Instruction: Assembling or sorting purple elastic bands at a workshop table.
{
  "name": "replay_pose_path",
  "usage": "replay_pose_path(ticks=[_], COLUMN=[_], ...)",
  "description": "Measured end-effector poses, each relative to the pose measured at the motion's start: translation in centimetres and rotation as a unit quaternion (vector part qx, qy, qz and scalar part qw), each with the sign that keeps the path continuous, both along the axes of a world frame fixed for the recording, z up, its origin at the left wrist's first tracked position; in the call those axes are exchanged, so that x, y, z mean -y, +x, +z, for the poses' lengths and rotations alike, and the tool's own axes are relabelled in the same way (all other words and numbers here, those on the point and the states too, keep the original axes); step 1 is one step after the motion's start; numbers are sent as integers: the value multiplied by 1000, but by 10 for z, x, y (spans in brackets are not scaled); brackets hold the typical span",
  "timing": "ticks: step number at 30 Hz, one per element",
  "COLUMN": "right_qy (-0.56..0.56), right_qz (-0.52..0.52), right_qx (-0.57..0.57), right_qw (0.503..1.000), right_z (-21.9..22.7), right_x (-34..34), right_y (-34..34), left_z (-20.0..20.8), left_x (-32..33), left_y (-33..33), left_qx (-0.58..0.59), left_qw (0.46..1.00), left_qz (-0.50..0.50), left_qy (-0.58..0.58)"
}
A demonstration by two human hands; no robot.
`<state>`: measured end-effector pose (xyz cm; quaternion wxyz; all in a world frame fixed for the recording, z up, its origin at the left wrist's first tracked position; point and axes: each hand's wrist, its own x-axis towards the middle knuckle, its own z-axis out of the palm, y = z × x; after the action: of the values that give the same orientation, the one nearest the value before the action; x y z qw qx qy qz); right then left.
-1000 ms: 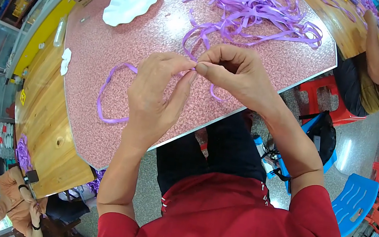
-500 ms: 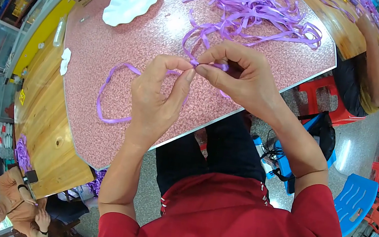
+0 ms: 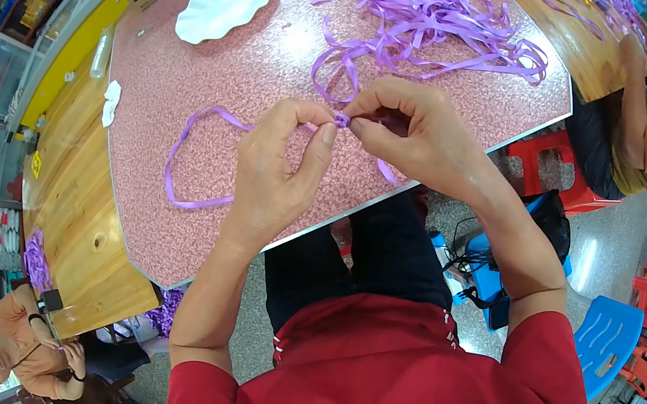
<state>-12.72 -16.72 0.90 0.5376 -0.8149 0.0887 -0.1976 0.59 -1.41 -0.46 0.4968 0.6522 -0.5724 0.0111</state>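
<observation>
Half a second on, pinching purple ribbon in nearly closed fingertips of left hand and right hand, with small bunch clearer between, probably still loose.

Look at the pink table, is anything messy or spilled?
The pile of purple ribbon looks messy: its loops lie jumbled on the far side of the pink table. I see nothing spilled there.

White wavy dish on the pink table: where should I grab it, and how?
Probably pinch the dish by its ruffled rim, from the near right side: its edge waves in and out, and that side faces the person's left hand.
</observation>
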Motion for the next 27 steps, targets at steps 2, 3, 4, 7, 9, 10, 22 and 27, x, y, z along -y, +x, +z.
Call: replay_pose_path(ticks=[2,3,4,7,9,10,22,27], right_qy=[33,33,40,63,80,83,32,47], right_qz=[-17,-16,-18,-13,-6,-2,-31,-3], right_qx=[-4,-4,-4,-7,-10,-9,9,-28], right_qw=[999,999,999,998,997,996,999,998], right_z=[-1,-1,-1,-1,0,1,5,13], right_x=[-2,-2,-3,-2,-2,-3,-9,-5], right_y=[0,1,1,0,0,0,-1,-2], left_z=[2,1,1,1,0,0,0,-1], left_x=[0,0,0,0,0,-1,-3,-6], left_y=[-3,-4,-4,-5,-5,-5,-6,-5], left_qx=[-65,-66,-76,-98,-110,-111,-136,-191], left_qw=[998,998,997,995,994,994,990,981], left_qz=[1,1,5,10,13,12,7,-12], left_qy=[10,9,13,15,14,12,24,15])
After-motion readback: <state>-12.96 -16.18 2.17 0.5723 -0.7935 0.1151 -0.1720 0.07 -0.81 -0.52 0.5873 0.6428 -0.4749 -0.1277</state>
